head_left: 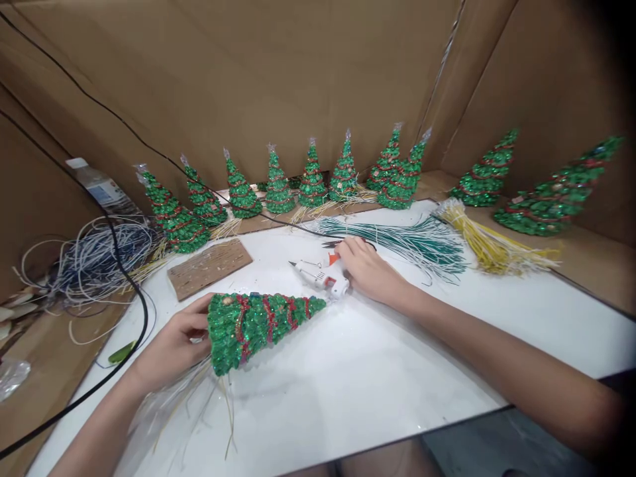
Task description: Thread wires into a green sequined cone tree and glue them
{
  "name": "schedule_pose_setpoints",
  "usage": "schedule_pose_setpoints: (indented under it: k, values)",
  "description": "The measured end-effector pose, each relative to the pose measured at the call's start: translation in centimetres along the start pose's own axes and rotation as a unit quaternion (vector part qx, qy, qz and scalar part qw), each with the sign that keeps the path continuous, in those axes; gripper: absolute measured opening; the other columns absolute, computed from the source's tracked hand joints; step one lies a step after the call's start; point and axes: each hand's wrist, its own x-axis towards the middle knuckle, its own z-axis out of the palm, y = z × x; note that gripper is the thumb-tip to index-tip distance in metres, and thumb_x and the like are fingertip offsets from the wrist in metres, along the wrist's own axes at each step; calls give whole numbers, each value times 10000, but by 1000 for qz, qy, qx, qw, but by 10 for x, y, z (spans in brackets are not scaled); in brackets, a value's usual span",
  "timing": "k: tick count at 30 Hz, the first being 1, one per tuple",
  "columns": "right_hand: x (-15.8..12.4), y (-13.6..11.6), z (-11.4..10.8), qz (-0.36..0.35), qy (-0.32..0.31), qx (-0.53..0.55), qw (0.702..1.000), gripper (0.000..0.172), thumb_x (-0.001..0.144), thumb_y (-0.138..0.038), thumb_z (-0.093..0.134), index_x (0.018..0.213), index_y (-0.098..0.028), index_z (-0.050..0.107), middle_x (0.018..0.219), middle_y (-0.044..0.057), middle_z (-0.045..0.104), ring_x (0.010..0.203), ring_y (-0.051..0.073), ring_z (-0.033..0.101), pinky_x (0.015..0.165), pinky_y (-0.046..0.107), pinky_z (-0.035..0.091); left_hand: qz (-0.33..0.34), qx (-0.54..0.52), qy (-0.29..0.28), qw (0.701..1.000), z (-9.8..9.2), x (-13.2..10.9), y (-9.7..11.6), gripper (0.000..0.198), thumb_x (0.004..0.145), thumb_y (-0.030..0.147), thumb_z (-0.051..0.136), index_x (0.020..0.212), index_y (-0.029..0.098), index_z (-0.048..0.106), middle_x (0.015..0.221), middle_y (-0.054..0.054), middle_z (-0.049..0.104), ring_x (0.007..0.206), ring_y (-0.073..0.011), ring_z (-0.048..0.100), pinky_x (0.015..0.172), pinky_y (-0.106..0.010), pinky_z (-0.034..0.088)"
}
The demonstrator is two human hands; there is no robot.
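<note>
Christmas tree (261, 324), green and glittery with red garlands, lay on its side over the front of the white tabletop (377, 371), its broad base to the left and its narrow tip to the right. The left hand (181, 344) had its grip clamped on the rim of that base, with the thumb below and the other fingers partly hidden behind it. Thin pale wires (228, 424) trailed beneath the base toward the near edge. The tip ended just beside the rear of a white glue gun (322, 278) with an orange trigger. The right hand (370, 271) had its grip curled around the gun's handle, and the nozzle pointed left. Part of a dark-handled cutting tool (330, 244) showed behind those fingers.

A bundle of green and white wires (407, 242) lay beyond the right hand, and a bundle of yellow wires (484, 238) lay farther right. A brown board (211, 268) rested flat near the left hand, between it and a tangle of blue and white wires (104, 255). Along the cardboard wall (258, 73) stood a row of similar trees (278, 185), upright. One black cable (146, 317) crossed the left side, near a water bottle (102, 189).
</note>
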Motion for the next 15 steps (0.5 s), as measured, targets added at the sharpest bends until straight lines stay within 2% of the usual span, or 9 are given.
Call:
schedule_pose_setpoints:
  k: [5, 10, 15]
  values:
    - [1, 2, 1, -2, -10, 34, 999, 295, 684, 4, 401, 935, -140, 461, 1023, 106, 475, 965, 235, 400, 792, 314, 339, 3, 3, 2, 1000, 0, 0, 1, 142, 779, 170, 616, 801, 214, 749, 1077, -73, 609, 1043, -221, 548, 728, -216, 496]
    - [2, 7, 1, -4, -25, 66, 998, 284, 710, 5, 424, 946, -135, 496, 1010, 103, 491, 953, 221, 419, 813, 310, 353, 9, 29, -7, 1000, 0, -1, -1, 160, 801, 173, 599, 817, 222, 750, 1135, -69, 598, 1054, -213, 548, 863, -252, 492]
    - [1, 10, 0, -4, -32, 94, 995, 333, 712, 26, 451, 986, -144, 535, 1012, 72, 528, 958, 187, 453, 822, 277, 366, 29, 20, 1, 999, 0, 0, -5, 176, 807, 207, 590, 820, 230, 764, 1160, -83, 602, 1009, -227, 577, 839, -265, 507]
